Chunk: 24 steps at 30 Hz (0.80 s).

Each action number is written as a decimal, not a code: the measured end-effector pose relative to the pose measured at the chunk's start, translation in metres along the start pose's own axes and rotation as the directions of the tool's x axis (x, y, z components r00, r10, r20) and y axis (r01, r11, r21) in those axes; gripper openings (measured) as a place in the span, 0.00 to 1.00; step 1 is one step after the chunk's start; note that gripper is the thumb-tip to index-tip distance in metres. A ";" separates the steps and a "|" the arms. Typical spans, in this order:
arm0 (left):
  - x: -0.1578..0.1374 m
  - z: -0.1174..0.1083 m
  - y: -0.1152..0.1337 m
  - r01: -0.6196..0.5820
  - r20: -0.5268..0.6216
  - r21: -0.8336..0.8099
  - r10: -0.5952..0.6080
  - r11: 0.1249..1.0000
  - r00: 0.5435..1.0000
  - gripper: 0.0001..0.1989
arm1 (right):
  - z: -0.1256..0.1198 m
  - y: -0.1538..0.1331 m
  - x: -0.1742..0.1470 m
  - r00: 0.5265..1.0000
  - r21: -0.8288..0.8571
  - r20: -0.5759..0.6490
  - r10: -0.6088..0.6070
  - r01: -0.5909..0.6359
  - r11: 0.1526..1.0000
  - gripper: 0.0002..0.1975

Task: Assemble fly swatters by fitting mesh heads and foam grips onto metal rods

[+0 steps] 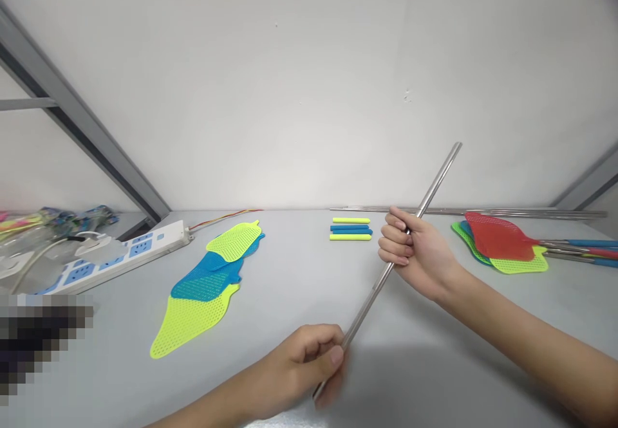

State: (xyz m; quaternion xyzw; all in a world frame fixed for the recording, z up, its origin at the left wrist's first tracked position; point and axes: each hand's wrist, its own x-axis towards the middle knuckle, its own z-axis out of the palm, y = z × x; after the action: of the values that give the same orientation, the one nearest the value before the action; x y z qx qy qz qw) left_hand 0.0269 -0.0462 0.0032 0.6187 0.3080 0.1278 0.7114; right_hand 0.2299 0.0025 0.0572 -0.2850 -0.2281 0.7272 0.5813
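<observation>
Silver-coloured metal rod: held diagonally over the grey worktop, upper end inclined away and to the right. Right hand: fingers wrapped round the middle section of the rod and clamped on it. Left hand: thumb and fingers clamped on the rod near its lower end.

Positions below are taken from the metal rod.

Far left: power strip, white body with blue socket panels; a white plug is inserted. Any lettering on the strip is too small to read. A blurred heap of pink, yellow and dark articles also lies far left; whether these are bagged cannot be determined.

Left: mesh fly-swatter heads, overlapping in a row, yellow-green at both ends and blue between.

Near left, toward the wall: short handle grips, yellow and blue, set parallel.

Behind: long thin rods, laid along the wall.

Right: fly swatters, red, yellow-green and blue heads stacked, shafts directed right, handles blue and red.
</observation>
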 end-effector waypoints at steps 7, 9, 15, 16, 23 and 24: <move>-0.001 -0.003 -0.002 0.169 0.221 -0.442 -0.076 0.881 0.972 0.14 | -0.005 0.020 0.006 0.970 0.145 0.045 0.239 -0.243 0.959 0.13; -0.002 -0.004 -0.001 0.209 0.279 -0.471 -0.080 0.857 0.957 0.15 | -0.009 0.028 0.008 0.953 0.217 0.036 0.302 -0.303 0.928 0.13; -0.002 -0.007 -0.003 0.255 0.347 -0.576 -0.050 0.777 0.937 0.11 | -0.014 0.037 0.012 0.953 0.291 -0.006 0.302 -0.287 0.913 0.13; -0.002 -0.008 -0.003 0.279 0.359 -0.587 -0.064 0.760 0.931 0.10 | -0.014 0.038 0.012 0.956 0.280 -0.009 0.294 -0.279 0.918 0.13; 0.002 -0.011 -0.003 0.384 0.336 -0.622 -0.211 0.682 0.918 0.09 | -0.017 0.040 0.012 0.976 0.190 -0.035 0.216 -0.206 0.960 0.14; 0.002 -0.011 -0.004 0.371 0.319 -0.626 -0.209 0.685 0.924 0.10 | -0.018 0.041 0.012 0.980 0.185 -0.029 0.197 -0.189 0.964 0.14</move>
State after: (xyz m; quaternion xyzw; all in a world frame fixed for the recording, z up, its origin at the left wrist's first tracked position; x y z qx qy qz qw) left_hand 0.0216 -0.0370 -0.0017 0.2706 0.2533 0.0459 0.9276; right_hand 0.2110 0.0052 0.0152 -0.2685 -0.1183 0.7913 0.5365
